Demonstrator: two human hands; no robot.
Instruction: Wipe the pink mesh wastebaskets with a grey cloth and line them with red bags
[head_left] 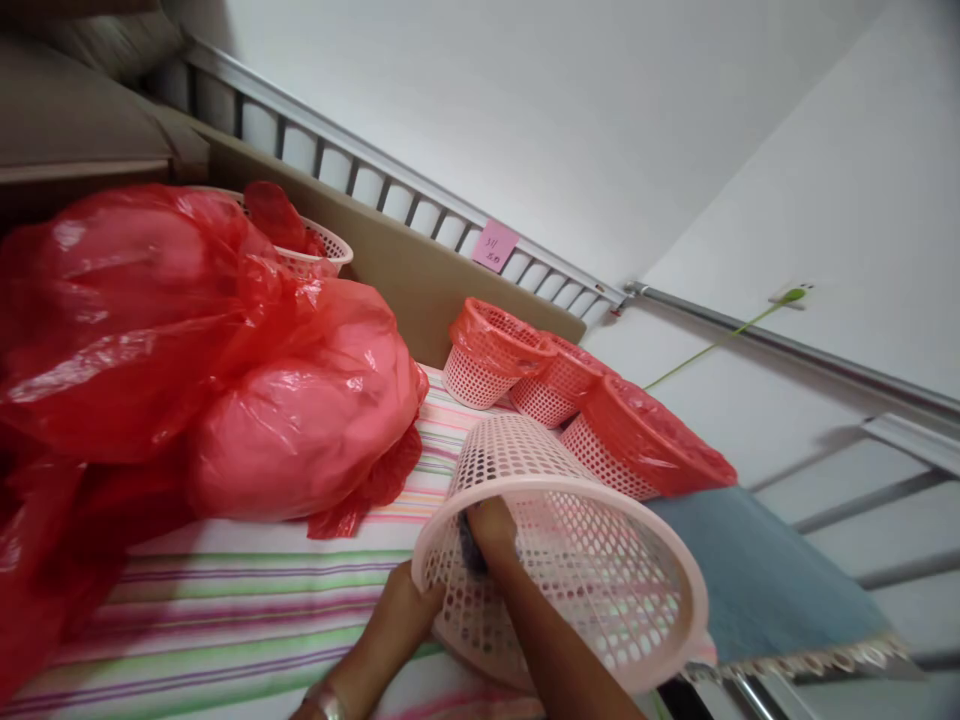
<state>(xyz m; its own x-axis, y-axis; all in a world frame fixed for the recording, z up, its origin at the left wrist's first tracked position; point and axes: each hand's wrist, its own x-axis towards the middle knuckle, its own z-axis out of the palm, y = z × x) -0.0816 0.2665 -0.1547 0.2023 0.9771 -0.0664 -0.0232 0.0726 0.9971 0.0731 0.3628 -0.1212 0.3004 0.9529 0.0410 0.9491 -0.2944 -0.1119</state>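
Note:
A pale pink perforated plastic basket lies tipped on its side, its mouth facing me. My left hand is closed on the left side of its rim. Reaching through the mouth, my right hand presses a dark cloth against the inner wall; its fingers are partly hidden. Behind the basket stand three similar baskets lined with red plastic bags, the nearest lined basket at the right.
Large red plastic bags full of something pink fill the left side. Another basket stands behind them. Under everything is a striped sheet. A metal rail with a pink note runs along the wall. A blue fringed cloth lies right.

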